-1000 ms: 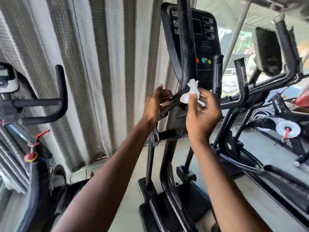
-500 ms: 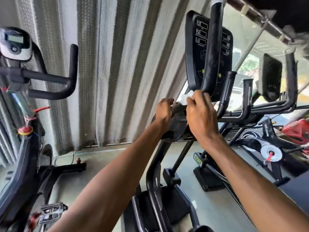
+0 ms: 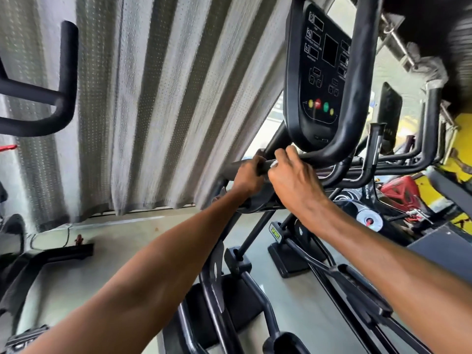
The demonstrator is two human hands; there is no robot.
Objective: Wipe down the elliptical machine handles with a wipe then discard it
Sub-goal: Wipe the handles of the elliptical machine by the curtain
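The right hand point(image 3: 293, 176) is curled over the black handle point(image 3: 332, 150) just below the console point(image 3: 321, 72). Its fingers point(image 3: 286, 152) clamp the wipe point(image 3: 274, 164) against the tube, and only a small white edge of the wipe shows between the two hands. The left hand point(image 3: 249, 175) grips the same tube just beside it, fingers wrapped round. Because the wipe is bunched small, a stroke is likely to clean one side of the tube and miss the far side. A slack grip could let the wipe drop to the floor point(image 3: 127, 238). The section under the left hand would go unwiped unless that hand is moved. Hard pushing could swing the handle; whether it pivots cannot be told.
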